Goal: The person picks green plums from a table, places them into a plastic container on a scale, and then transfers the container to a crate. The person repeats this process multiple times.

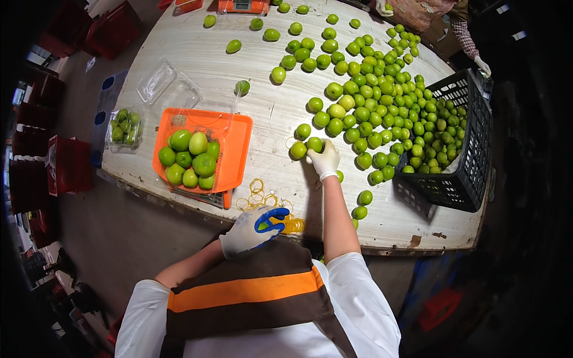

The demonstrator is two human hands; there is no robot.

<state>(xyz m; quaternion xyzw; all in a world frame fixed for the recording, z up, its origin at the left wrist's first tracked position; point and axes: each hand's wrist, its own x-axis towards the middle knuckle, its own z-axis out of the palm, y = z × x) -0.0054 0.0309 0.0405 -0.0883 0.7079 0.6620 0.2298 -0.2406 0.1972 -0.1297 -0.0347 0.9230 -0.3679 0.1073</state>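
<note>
My left hand (255,228), in a white glove with blue fingertips, curls around a green fruit (263,226) near the table's front edge, beside yellow rubber bands (293,225). My right hand (325,157), in a thin pale glove, has its fingers on a green fruit (314,144) at the edge of a wide spread of green fruits (376,94). Another fruit (298,150) lies just left of it. On the left, an orange scale tray (239,152) bears an open clear plastic clamshell filled with green fruits (204,164).
A black plastic crate (474,156) lies tipped at the right, fruits spilling from it. A filled clamshell (124,128) and an empty one (168,85) rest on the left. Another orange scale (244,6) stands at the far edge. A co-worker's gloved hand (482,66) is near the crate.
</note>
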